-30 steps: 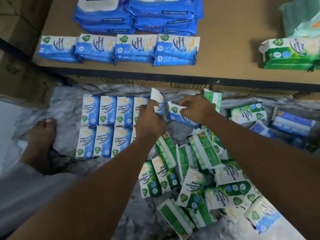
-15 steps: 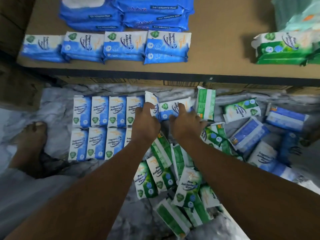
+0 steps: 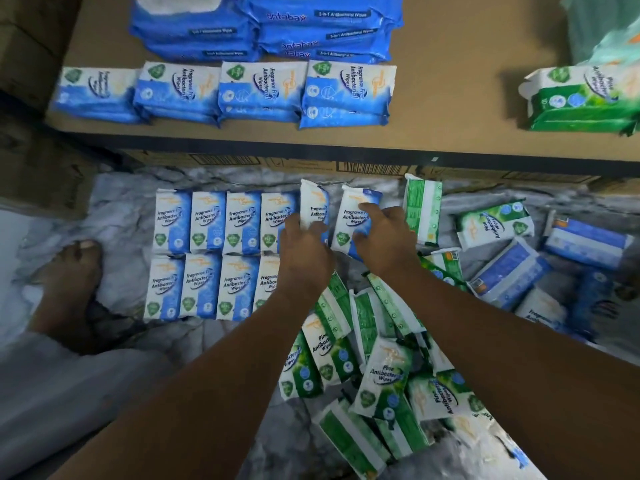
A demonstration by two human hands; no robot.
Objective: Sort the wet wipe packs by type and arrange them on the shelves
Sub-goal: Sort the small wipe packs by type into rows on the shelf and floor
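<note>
Head view: left hand [image 3: 304, 252] grips a blue fragrance-free pack [image 3: 314, 206] tipped on its edge, touching the right end of the upper floor row [image 3: 207, 221]. Right hand [image 3: 386, 242] has its fingers [image 3: 369, 207] curled over a second blue pack [image 3: 353, 220] just beside the first. Its long axis points away toward the shelf [image 3: 450, 98], same as the row. The slot to fill lies left of the right hand; the left hand is nearer the row. Green pine pile [image 3: 381, 368] lies under the forearms, unsorted. Likely step: squaring both packs into line.
</note>
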